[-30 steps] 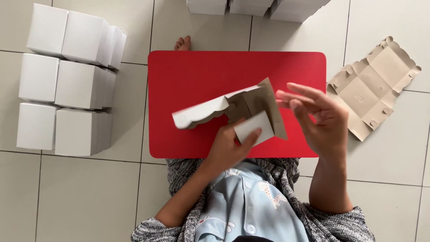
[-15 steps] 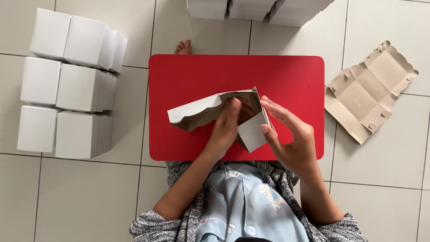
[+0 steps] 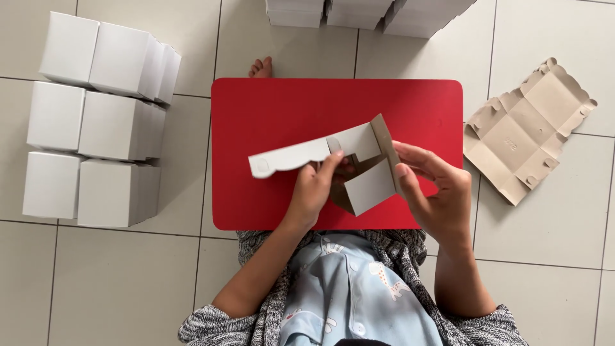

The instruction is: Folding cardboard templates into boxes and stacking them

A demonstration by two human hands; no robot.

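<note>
Item: half-folded white cardboard box blank with brown inner face (image 3: 349, 163), held above the low red rectangular table (image 3: 269, 115), one scalloped flap jutting left.
Left hand (image 3: 314, 189): forearm angled up from the lap, fingers curled into the fold, gripping a panel.
Right hand (image 3: 435, 189): wrist bent inward, fingers clasping the blank's right edge.
Nearby: flat unfolded brown cardboard blank (image 3: 528, 128) on the tiled floor, right; stacked assembled white boxes (image 3: 96, 122), left.

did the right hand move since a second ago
Yes. The right hand has come in leftward and down against the red table, closing onto the half-folded box.
</note>
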